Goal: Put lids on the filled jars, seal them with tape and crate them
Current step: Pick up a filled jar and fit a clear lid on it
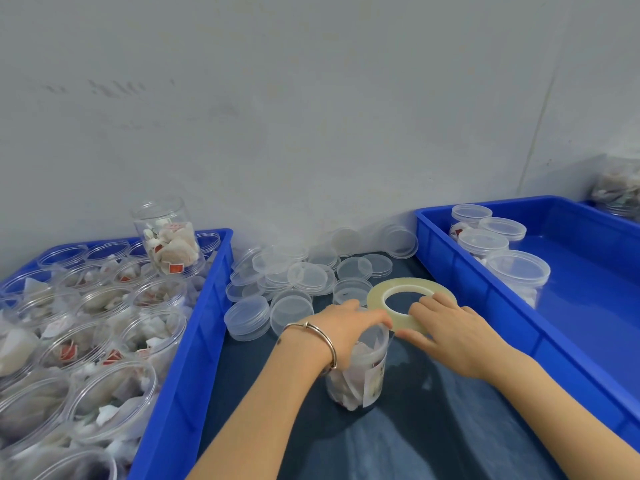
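Observation:
A clear filled jar [360, 375] stands on the dark table between two blue crates. My left hand [343, 323] covers its top, fingers curled over the lid. My right hand [446, 327] lies on a large roll of clear tape [388, 289] just behind and right of the jar, fingers over its near rim and thumb at its edge. A heap of loose clear lids [294, 282] lies behind the jar. The right crate [485, 282] holds several lidded jars [519, 275].
The left blue crate [194, 341] is packed with open filled jars [114, 396], one jar [169, 237] perched tilted on top. A grey wall rises straight behind. Another crate with jars [620, 192] shows at the far right edge.

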The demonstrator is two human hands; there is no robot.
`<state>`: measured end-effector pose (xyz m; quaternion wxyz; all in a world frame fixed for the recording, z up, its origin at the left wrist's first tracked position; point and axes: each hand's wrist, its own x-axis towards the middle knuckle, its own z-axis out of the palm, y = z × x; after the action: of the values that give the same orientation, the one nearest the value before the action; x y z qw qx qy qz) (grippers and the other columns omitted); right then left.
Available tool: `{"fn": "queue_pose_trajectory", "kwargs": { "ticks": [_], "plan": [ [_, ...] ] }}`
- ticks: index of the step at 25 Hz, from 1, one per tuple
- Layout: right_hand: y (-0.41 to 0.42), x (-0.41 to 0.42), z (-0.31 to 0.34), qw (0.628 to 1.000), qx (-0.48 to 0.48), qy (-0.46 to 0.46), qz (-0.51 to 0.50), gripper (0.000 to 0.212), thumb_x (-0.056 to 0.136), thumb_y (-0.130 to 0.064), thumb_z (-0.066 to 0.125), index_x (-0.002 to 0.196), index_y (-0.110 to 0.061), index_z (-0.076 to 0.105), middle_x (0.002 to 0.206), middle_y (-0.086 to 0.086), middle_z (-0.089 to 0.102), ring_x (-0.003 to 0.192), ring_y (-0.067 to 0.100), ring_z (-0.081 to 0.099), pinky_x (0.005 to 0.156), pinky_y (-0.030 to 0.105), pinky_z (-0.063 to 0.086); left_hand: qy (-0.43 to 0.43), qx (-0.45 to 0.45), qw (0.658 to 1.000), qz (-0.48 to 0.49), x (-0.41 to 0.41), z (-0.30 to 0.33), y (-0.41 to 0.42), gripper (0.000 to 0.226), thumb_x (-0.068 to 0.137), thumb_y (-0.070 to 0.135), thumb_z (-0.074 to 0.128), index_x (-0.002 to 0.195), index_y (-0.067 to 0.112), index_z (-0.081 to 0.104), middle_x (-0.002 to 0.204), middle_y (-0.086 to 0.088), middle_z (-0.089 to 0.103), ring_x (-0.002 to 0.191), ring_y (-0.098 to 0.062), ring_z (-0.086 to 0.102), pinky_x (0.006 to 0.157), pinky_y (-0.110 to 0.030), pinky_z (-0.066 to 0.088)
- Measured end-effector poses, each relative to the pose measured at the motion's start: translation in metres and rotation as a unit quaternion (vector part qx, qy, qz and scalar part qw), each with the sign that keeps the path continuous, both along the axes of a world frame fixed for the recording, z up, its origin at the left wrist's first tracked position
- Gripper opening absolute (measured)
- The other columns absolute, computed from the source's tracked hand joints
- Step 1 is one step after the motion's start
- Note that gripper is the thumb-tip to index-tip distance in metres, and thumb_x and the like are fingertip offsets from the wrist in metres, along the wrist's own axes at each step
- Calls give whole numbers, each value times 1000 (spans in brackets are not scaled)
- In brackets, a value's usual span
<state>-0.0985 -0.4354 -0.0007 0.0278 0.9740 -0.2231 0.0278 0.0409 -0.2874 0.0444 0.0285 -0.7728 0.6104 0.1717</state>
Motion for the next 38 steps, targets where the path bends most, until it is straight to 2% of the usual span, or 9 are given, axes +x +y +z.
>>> {"fn": "queue_pose_trajectory", "kwargs": {
  "ticks": [4, 7, 12, 15, 18, 21, 27, 31, 38],
  "plan": [
    [-4, 2, 0, 995, 101, 21, 3, 41, 98, -55, 27, 92, -18, 43, 96, -8, 41, 99, 13, 34, 88, 36, 41, -3, -3, 998, -70, 7, 6, -3, 87, 75, -17, 56, 138, 39, 33, 118, 1, 38, 94, -25, 52, 70, -38, 52],
    [1, 9, 1, 991, 130, -16, -8, 43, 98, -55, 27, 82, -17, 40, 88, -7, 41, 96, 15, 37, 81, 36, 42, 10, 10, 998, -69, 10, 7, -4, 82, 77, -12, 58, 137, 38, 32, 128, -4, 37, 106, -29, 50, 81, -46, 53],
    [2, 16, 5, 988, 153, -26, -4, 56, 93, -63, 23, 80, -14, 46, 87, -6, 47, 87, 13, 42, 80, 37, 45, 81, -65, 992, 67, -17, -19, -8, 47, 82, 54, 63, 115, 35, 36, 122, 0, 33, 118, -30, 31, 96, -53, 39],
    [-7, 5, 6, 990, 140, -28, 6, 54, 89, -68, 29, 85, -21, 53, 91, -11, 53, 90, 8, 45, 76, 34, 47, 49, -134, 988, 58, -21, -26, -9, 46, 85, 44, 62, 121, 33, 35, 122, 1, 37, 119, -30, 33, 96, -52, 37],
    [-11, -6, 9, 995, 87, -45, 11, 48, 81, -73, 40, 81, -28, 54, 84, -13, 55, 86, 1, 43, 66, 27, 43, 107, -87, 989, 59, -3, -15, -6, 69, 80, 32, 71, 135, 25, 29, 125, -2, 44, 121, -24, 34, 100, -46, 39],
    [-8, -10, 7, 997, 60, -42, 19, 38, 87, -63, 33, 81, -28, 47, 85, -12, 51, 88, 4, 40, 65, 26, 41, 44, -50, 996, 52, -6, -12, -12, 60, 86, 25, 66, 136, 25, 33, 132, -2, 48, 125, -27, 32, 102, -42, 35],
    [-6, -7, -3, 999, -14, -43, 1, 37, 95, -56, 24, 92, -24, 43, 95, -14, 45, 96, 8, 39, 63, 24, 35, 94, -71, 985, 127, -24, -29, -11, 44, 92, 15, 48, 129, 27, 27, 142, 6, 27, 141, -43, -8, 104, -68, 22],
    [-1, 0, -7, 998, -28, -48, -17, 42, 93, -63, 22, 92, -26, 43, 94, -15, 43, 92, 5, 35, 60, 19, 30, 54, -241, 947, 204, -41, -46, -9, 23, 95, 41, 44, 116, 33, 37, 127, 15, 45, 142, -29, 6, 101, -57, 28],
    [13, 6, -12, 991, -84, -81, -66, 50, 87, -67, 11, 91, -27, 41, 92, -15, 41, 89, 6, 33, 67, 23, 35, -50, -451, 867, 207, -45, -62, -9, 19, 77, 31, 71, 92, 30, 60, 94, 19, 63, 122, -29, 51, 83, -51, 44]
  ]
}}
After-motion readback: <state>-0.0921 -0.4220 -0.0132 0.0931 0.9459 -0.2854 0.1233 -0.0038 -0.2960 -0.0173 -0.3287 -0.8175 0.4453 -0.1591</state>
